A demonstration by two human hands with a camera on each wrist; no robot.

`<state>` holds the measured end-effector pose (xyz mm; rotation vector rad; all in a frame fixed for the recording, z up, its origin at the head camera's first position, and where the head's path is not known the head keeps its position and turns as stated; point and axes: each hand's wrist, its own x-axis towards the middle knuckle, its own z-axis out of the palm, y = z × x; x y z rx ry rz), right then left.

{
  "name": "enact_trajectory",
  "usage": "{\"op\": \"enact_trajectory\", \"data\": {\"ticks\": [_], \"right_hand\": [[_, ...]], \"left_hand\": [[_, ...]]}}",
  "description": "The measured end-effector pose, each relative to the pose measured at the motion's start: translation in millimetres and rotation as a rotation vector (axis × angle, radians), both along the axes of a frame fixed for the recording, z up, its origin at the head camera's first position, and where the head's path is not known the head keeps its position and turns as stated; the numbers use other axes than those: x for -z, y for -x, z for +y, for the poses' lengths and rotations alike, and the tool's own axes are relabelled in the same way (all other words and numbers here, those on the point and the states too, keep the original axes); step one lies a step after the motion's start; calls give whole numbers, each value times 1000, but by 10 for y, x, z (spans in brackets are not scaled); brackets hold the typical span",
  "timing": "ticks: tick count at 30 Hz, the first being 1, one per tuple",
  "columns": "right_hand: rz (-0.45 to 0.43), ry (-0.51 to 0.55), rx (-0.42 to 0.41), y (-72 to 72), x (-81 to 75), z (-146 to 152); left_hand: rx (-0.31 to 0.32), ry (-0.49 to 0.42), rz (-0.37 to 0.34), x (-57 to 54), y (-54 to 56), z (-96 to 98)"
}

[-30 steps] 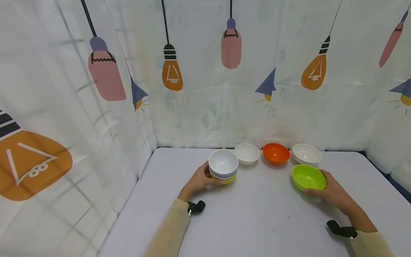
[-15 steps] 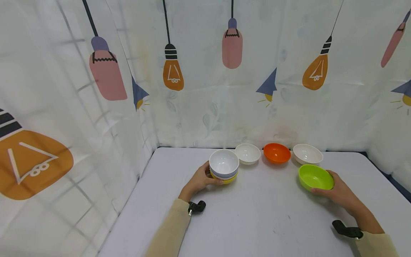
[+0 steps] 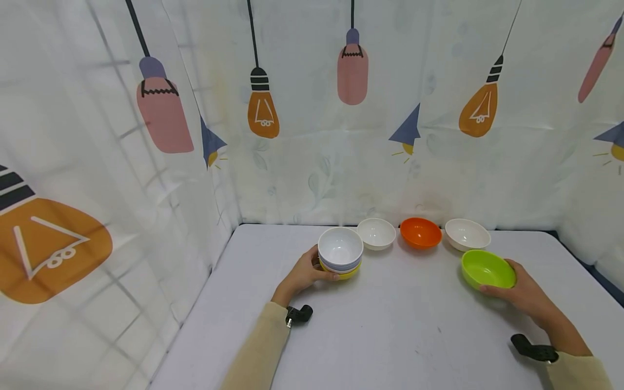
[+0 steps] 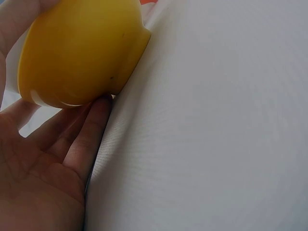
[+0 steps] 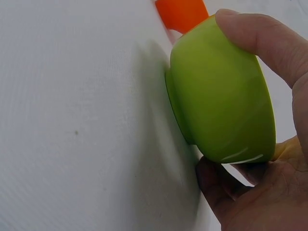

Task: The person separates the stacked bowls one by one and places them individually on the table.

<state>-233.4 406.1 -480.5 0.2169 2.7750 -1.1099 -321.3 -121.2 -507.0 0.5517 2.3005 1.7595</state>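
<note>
Fingers [image 5: 262, 36] round green bowl [image 5: 221, 96], apparently upright

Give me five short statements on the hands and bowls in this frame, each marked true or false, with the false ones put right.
1. The right hand holds the green bowl. True.
2. The left hand is away from every bowl. False: it holds a stack of bowls.
3. The orange bowl stands between a white bowl and a second white bowl. True.
4. The green bowl is nested in the stack of bowls. False: it is apart from it, off to the right.
5. The lowest in the stack of bowls is a yellow bowl. True.
</note>
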Motion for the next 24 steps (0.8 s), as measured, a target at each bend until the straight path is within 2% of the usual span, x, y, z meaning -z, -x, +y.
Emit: {"op": "enact_trajectory", "data": {"ticks": [24], "right_hand": [[9,20,46,9,60,137]], "left_hand": [[10,-7,-1,0,-3,-2]]}}
